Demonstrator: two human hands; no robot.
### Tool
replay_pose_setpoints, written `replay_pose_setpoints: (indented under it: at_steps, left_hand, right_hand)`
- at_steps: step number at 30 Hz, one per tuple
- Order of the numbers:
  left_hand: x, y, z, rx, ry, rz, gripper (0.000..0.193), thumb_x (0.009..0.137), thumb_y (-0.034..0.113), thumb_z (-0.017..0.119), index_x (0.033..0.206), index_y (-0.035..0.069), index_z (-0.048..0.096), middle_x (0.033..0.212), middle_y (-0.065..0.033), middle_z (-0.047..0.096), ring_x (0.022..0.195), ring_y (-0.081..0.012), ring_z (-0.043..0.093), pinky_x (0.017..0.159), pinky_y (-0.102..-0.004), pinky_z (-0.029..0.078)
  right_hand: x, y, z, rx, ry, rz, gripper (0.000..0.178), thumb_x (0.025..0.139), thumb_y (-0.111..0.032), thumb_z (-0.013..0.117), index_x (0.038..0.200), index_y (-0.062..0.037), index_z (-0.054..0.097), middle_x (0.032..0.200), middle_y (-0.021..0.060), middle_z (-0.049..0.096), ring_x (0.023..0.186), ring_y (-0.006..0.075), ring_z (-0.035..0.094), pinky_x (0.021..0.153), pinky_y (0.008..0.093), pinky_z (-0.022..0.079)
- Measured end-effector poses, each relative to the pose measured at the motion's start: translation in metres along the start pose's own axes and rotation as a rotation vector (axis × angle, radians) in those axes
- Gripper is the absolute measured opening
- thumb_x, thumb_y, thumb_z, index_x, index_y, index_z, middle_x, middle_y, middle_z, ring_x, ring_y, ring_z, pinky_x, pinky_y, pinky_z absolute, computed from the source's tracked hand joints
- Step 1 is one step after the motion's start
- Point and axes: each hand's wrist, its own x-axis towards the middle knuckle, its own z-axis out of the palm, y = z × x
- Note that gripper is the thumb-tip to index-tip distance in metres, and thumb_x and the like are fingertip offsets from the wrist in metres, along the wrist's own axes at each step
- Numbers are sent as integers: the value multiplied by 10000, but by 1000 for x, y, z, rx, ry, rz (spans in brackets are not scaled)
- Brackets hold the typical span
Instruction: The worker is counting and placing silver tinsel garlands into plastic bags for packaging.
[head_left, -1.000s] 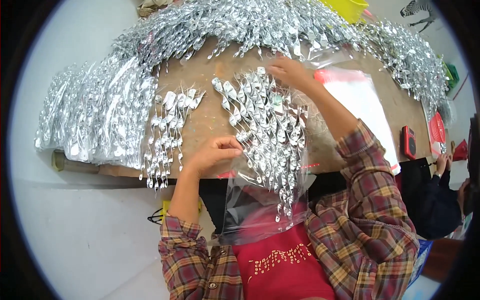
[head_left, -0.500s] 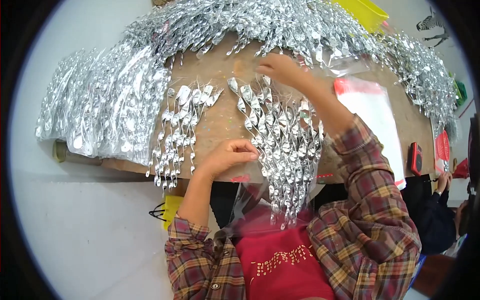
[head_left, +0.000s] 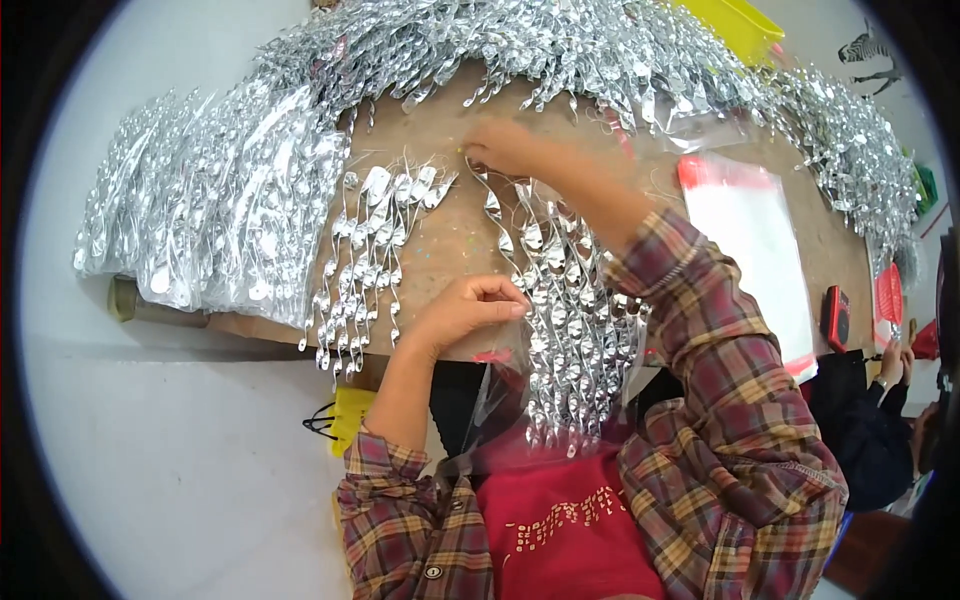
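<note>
A bundle of twisted silver foil strands lies in front of me over a clear plastic bag, its lower ends hanging past the table edge toward my lap. My left hand is closed in a pinch at the bundle's left side, where the bag's edge meets the fingertips. At the far end of the bundle, my right hand is closed at the top of its leftmost strand; motion blurs the fingers a little. A smaller group of silver strands lies to the left, apart from both hands.
Silver strands are heaped along the table's back and right side. Filled bags of strands are piled at left. Flat clear bags with red tops lie at right beside a red device. A yellow bin stands behind; another person's hands show far right.
My right hand has moved left across the top of the bundle to its leftmost strand. The left hand keeps its pinch at the bundle's side.
</note>
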Motion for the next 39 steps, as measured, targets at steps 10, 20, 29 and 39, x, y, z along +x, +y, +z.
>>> replay_pose_setpoints:
  at_steps: [10,20,29,39]
  left_hand:
    - [-8,-5,-5,-40,58,-8,155,819,175,698,913,57,662,882,17,638,852,-62,558,797,-221,437]
    - [-9,-12,-7,-69,130,-2,103,835,110,680,909,50,641,837,26,614,723,-39,527,656,-178,427]
    - [-2,-11,0,-2,137,-8,86,840,104,667,893,46,632,855,16,606,767,-51,540,699,-183,440]
    - [-4,-14,-1,133,100,40,124,828,155,689,890,59,641,826,45,577,773,-54,517,725,-201,412]
  right_hand:
    - [-59,-36,-69,213,-342,9,263,893,-294,518,911,-87,679,771,96,666,647,216,610,617,406,470]
    - [-88,-67,-96,-60,-460,334,427,923,-461,479,1067,-125,700,989,67,697,905,167,629,804,319,471]
    - [-96,-15,-41,-1,28,15,316,880,-355,499,903,-105,691,898,116,676,798,262,632,693,387,492]
    - [-74,-70,-34,92,44,17,338,890,-394,513,878,-100,679,864,93,682,817,288,630,753,412,483]
